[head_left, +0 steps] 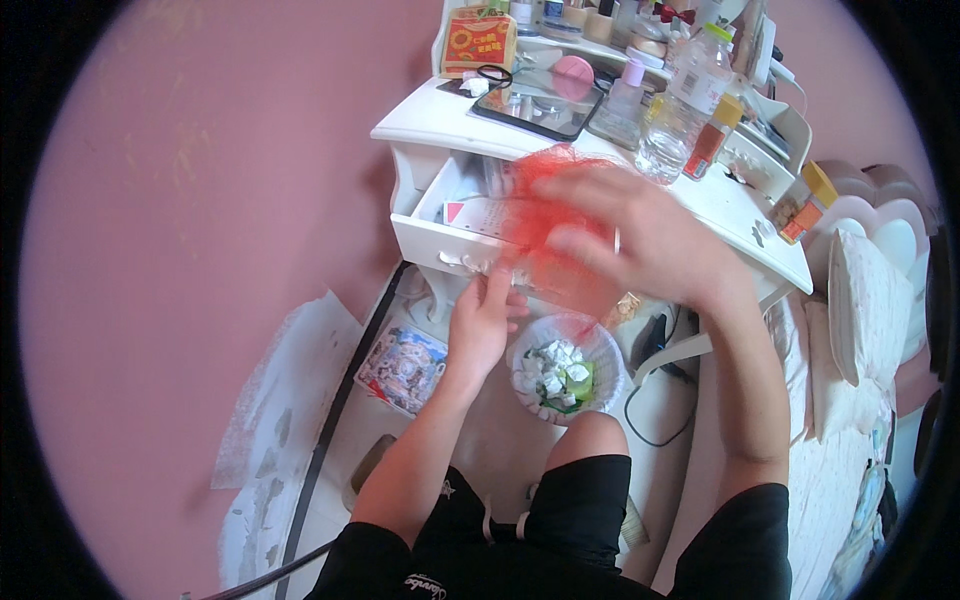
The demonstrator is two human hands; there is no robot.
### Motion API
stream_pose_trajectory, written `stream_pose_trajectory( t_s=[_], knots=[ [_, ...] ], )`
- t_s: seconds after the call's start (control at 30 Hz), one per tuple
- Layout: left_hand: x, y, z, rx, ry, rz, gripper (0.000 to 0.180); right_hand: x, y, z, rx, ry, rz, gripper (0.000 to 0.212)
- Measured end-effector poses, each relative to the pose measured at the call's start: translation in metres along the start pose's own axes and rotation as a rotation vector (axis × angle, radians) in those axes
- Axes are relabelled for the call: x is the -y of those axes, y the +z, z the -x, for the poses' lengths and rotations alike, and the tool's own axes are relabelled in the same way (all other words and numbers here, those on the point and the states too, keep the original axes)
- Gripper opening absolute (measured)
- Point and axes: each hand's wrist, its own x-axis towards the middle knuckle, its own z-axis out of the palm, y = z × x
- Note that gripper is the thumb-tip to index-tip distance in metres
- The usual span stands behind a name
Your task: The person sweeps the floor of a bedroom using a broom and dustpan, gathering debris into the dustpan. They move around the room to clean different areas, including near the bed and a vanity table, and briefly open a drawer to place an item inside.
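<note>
A sheer red mesh piece (545, 205), blurred by motion, hangs in the air in front of the white open drawer (440, 240). My right hand (640, 225) is over its right side, with thumb and fingers around the netting. Motion smears those fingers, so their grip is unclear. Lower down, my left hand (483, 318) has thumb and forefinger pinched at the mesh's lower left edge, close to the drawer front. Inside the drawer lies a white card with a pink corner (470, 215). Whether the mesh is a bag I cannot tell.
Below my hands stands a lined waste bin (520, 375) with crumpled tissues. On the white dressing table (430, 110) are a dark tablet-like panel (540, 100), a clear bottle (680, 110) and several jars. A bed (830, 480) is at the right, a colourful box (403, 368) at left.
</note>
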Motion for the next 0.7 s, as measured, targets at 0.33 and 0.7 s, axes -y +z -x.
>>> stream_pose_trajectory(
  t_s=[0.33,0.7],
  knots=[
    [-0.008,0.004,0.004,-0.036,-0.010,-0.024,0.060,-0.057,0.091,-0.061,0.369,0.095,0.037,0.030],
    [-0.006,0.000,0.001,-0.052,-0.017,-0.001,0.059,-0.065,0.102,-0.059,0.267,0.122,-0.126,0.032]
  ],
)
